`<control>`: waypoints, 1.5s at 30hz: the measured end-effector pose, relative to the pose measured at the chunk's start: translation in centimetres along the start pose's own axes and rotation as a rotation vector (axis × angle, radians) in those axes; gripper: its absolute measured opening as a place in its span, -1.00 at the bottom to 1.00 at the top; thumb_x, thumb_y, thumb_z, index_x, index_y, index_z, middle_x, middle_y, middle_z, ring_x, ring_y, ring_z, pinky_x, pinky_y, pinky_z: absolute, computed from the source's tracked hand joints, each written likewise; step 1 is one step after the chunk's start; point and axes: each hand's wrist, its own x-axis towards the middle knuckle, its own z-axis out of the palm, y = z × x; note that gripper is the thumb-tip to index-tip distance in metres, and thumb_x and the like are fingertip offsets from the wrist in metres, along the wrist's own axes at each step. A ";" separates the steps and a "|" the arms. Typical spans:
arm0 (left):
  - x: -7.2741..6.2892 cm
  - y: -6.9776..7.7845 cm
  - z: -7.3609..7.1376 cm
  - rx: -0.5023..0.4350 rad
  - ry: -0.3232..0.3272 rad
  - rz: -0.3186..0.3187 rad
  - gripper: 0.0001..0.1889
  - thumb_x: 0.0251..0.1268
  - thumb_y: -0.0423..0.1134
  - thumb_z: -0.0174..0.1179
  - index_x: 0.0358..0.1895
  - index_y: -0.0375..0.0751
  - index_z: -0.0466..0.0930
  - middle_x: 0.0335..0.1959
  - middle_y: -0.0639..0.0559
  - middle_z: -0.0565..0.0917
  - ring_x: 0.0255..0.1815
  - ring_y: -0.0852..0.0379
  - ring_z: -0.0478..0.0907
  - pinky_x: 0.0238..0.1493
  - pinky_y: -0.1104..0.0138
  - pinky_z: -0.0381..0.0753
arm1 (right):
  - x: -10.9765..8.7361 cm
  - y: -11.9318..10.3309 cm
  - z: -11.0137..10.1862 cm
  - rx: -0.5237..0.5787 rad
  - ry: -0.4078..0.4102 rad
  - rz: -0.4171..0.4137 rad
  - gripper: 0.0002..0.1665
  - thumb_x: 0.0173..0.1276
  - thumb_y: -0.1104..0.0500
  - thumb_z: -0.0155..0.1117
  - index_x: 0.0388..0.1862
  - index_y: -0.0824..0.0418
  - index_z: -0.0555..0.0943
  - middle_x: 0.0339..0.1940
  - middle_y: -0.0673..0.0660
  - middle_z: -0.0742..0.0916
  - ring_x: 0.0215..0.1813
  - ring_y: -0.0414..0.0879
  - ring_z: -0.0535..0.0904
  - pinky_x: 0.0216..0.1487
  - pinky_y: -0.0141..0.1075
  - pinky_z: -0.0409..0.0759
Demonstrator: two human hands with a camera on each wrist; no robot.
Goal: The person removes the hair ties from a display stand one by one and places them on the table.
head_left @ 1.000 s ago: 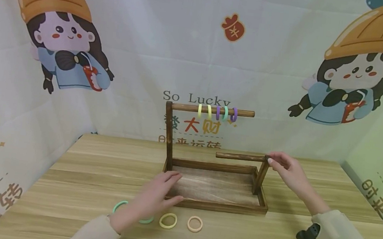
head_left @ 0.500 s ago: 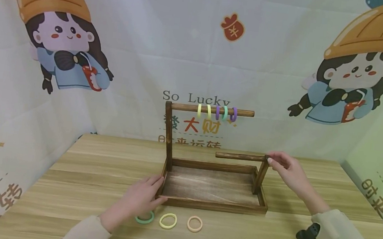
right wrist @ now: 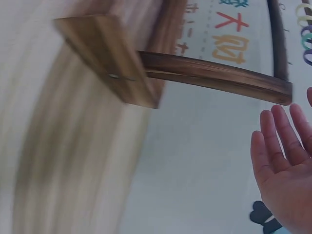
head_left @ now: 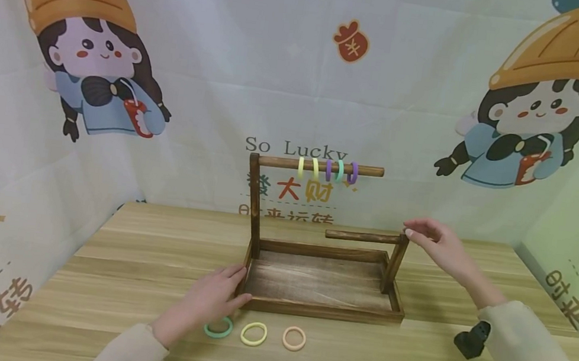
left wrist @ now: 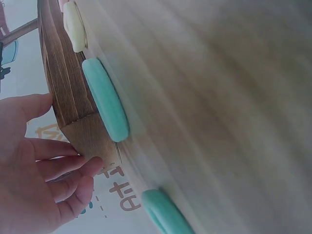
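Observation:
A brown wooden rack has a tray base (head_left: 323, 311), a tall left post with a long upper bar (head_left: 281, 162), and a short right post with a lower bar (head_left: 363, 237). My left hand (head_left: 203, 296) touches the tray's front left corner, thumb at the front wall, fingers along the left end. My right hand (head_left: 440, 245) hovers at the top of the short post, fingers extended and holding nothing. Below the tray lie a teal ring (head_left: 218, 334), a yellow ring (head_left: 253, 343) and a peach ring (head_left: 293, 348). A second teal ring (left wrist: 168, 214) shows only in the left wrist view.
Several yellow, purple and teal rings (head_left: 340, 171) hang on the upper bar; the lower bar carries none. A wood-grain table (head_left: 153, 248) extends around the rack. Behind it hangs a printed white cloth (head_left: 215, 77).
My left hand has drawn back left from over the tray to its front left corner. My right hand has lifted slightly off the short post's top. The rings have stayed put.

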 end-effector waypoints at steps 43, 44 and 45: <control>0.1 -0.3 0.2 -0.010 -0.002 -0.005 -0.37 0.20 0.03 0.06 0.11 -0.50 0.34 0.15 -0.29 0.35 0.13 -0.23 0.28 0.11 0.02 0.25 | 11.6 -7.5 0.8 0.099 -0.244 -0.065 -0.31 0.10 0.27 0.28 0.21 0.33 0.26 0.06 0.33 0.46 0.08 0.11 0.36 0.07 -0.05 0.32; 0.1 -0.3 0.2 -0.010 -0.002 -0.005 -0.37 0.20 0.03 0.06 0.11 -0.50 0.34 0.15 -0.29 0.35 0.13 -0.23 0.28 0.11 0.02 0.25 | 11.6 -7.5 0.8 0.103 -0.246 -0.069 -0.32 0.11 0.27 0.27 0.20 0.34 0.27 0.06 0.33 0.46 0.08 0.11 0.36 0.07 -0.05 0.33; 0.1 -0.3 0.2 -0.011 -0.002 -0.005 -0.38 0.20 0.03 0.06 0.11 -0.50 0.34 0.15 -0.29 0.34 0.13 -0.23 0.28 0.11 0.02 0.25 | 11.6 -7.5 0.9 0.105 -0.247 -0.072 -0.33 0.11 0.28 0.27 0.20 0.34 0.27 0.05 0.33 0.47 0.08 0.12 0.37 0.07 -0.06 0.33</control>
